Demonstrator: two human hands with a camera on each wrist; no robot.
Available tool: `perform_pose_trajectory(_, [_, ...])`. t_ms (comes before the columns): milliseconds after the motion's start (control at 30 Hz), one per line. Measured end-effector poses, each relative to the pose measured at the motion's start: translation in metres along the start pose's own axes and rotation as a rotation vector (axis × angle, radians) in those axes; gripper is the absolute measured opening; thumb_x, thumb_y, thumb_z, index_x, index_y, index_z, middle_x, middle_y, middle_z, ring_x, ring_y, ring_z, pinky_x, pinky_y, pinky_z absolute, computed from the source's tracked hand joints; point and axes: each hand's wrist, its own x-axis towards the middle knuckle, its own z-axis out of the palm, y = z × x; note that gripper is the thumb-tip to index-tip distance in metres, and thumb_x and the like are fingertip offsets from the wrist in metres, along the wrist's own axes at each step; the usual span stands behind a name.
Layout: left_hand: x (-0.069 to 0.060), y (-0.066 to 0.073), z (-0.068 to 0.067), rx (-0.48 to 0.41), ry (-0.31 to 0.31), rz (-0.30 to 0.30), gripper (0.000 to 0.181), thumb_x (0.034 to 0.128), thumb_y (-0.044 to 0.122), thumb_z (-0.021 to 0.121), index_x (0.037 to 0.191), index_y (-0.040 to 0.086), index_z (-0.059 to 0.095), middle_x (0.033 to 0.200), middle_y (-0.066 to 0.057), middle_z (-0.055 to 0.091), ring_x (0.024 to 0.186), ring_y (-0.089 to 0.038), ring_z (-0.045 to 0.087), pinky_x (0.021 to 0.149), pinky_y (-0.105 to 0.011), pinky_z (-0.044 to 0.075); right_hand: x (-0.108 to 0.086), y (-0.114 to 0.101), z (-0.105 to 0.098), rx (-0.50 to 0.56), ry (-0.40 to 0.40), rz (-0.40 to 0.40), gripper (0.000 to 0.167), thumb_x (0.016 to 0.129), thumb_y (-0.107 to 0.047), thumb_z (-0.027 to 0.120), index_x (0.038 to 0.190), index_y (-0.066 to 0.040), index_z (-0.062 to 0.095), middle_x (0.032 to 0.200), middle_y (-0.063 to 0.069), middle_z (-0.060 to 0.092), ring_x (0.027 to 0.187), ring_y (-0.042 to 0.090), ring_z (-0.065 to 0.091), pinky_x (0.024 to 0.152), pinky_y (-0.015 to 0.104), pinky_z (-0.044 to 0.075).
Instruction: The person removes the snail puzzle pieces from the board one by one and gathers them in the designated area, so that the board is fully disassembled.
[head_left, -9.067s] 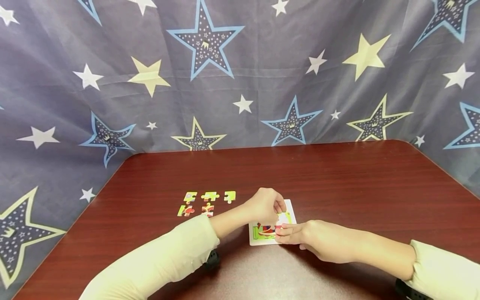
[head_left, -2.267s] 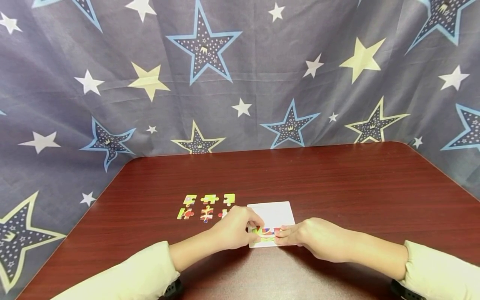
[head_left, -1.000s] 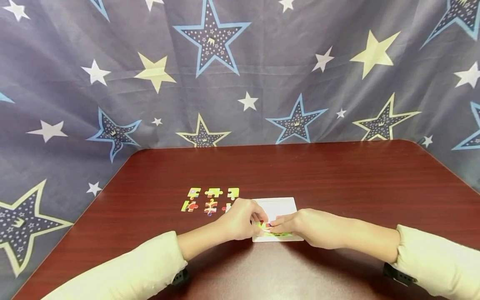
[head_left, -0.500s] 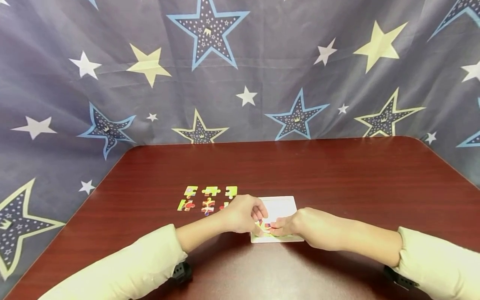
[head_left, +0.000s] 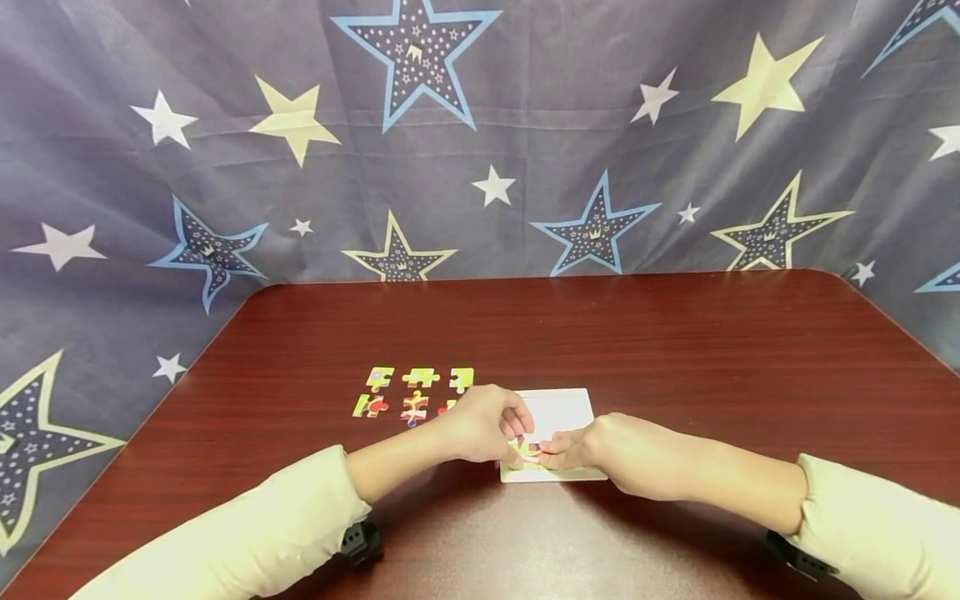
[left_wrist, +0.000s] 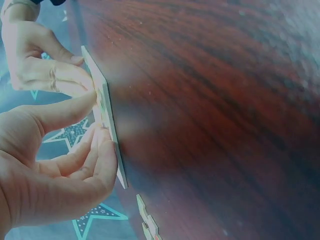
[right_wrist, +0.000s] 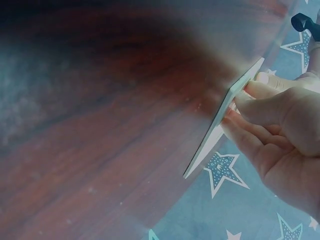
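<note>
A white puzzle tray (head_left: 562,407) lies flat on the table, its far part bare and colourful jigsaw pieces along its near part. My left hand (head_left: 480,423) is over the tray's left side, thumb and curled fingers pinching a jigsaw puzzle piece (head_left: 519,444) that they largely cover. My right hand (head_left: 637,457) comes in from the right, and its fairly straight fingers press on the pieces in the near part. In the left wrist view, the left fingertips (left_wrist: 104,134) and thumb meet the tray's face, seen edge-on. The right wrist view shows the right hand (right_wrist: 280,130) against the tray.
Left of the tray, loose jigsaw pieces (head_left: 415,408) lie in two rows on the dark red table (head_left: 660,342); the left hand partly covers one. A star-patterned cloth (head_left: 525,125) hangs behind the table.
Since the earliest frame, a sixth loose piece has appeared on the table and the tray's far part has become bare. The left hand moved to the tray's near left, then shifted only slightly.
</note>
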Motion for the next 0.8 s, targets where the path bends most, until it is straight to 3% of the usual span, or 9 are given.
perform_pose_trajectory(367, [0.001, -0.004, -0.001, -0.164, 0.034, -0.009, 0.024, 0.0683, -0.012, 0.072, 0.088, 0.001, 0.068, 0.078, -0.007, 0.067, 0.063, -0.008, 0.061, 0.058, -0.019, 0.05, 0.002, 0.001, -0.001, 0.013, -0.005, 0.002, 0.06, 0.074, 0.019, 0.062, 0.121, -0.018, 0.068, 0.123, 0.004, 0.067, 0.115, 0.014, 0.064, 0.09, 0.032, 0.054])
perform_pose_trajectory(533, [0.001, -0.007, -0.001, -0.198, 0.072, -0.006, 0.021, 0.0705, -0.007, 0.075, 0.089, 0.002, 0.069, 0.078, -0.007, 0.072, 0.065, -0.007, 0.066, 0.061, -0.018, 0.052, 0.001, 0.0, -0.001, 0.018, 0.003, -0.002, 0.06, 0.076, 0.017, 0.062, 0.124, -0.019, 0.066, 0.125, 0.003, 0.067, 0.116, 0.014, 0.064, 0.09, 0.032, 0.055])
perform_pose_trajectory(800, [-0.002, -0.011, 0.002, -0.255, 0.091, -0.043, 0.011, 0.0719, 0.003, 0.077, 0.081, 0.007, 0.072, 0.075, -0.005, 0.074, 0.063, -0.005, 0.062, 0.053, -0.021, 0.049, 0.002, -0.001, -0.002, 0.015, 0.001, -0.01, 0.062, 0.075, 0.02, 0.059, 0.123, -0.018, 0.066, 0.124, 0.003, 0.067, 0.116, 0.014, 0.063, 0.09, 0.032, 0.055])
